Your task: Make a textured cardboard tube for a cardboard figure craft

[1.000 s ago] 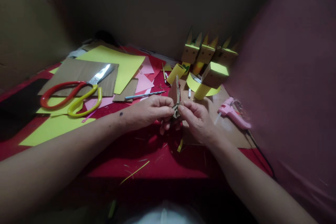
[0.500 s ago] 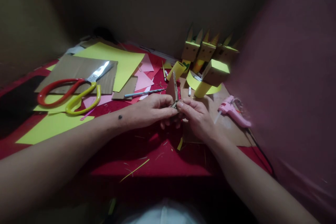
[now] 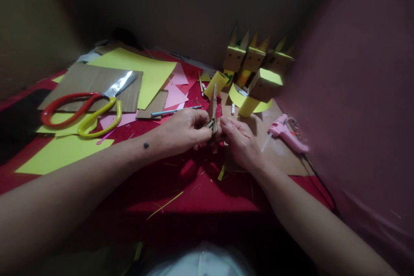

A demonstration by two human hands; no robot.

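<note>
A folded piece of cardboard point(image 3: 213, 110) stands on edge between my two hands, above the red tabletop. My left hand point(image 3: 187, 131) grips it from the left, thumb and fingers closed around its lower edge. On the other side, my right hand point(image 3: 239, 140) pinches its near end between thumb and fingers. The fingertips under the cardboard are partly hidden. Just behind it lies a yellow paper tube point(image 3: 216, 84). To the right of my hands stands a small cardboard box point(image 3: 261, 86) with a yellow top, on a yellow paper tube point(image 3: 248, 107).
Large scissors point(image 3: 111, 95) lie on cardboard and yellow paper point(image 3: 139, 67) at left. A blue pencil point(image 3: 171, 111) is beside my left hand. A pink glue gun point(image 3: 287, 133) with a cord rests on a cardboard sheet point(image 3: 281, 159) at right. Several box figures point(image 3: 234, 58) stand behind.
The cardboard has turned slightly, and its near end now shows spread layers. My right thumb has shifted from the front of the cardboard to its right side. The view has tilted a little.
</note>
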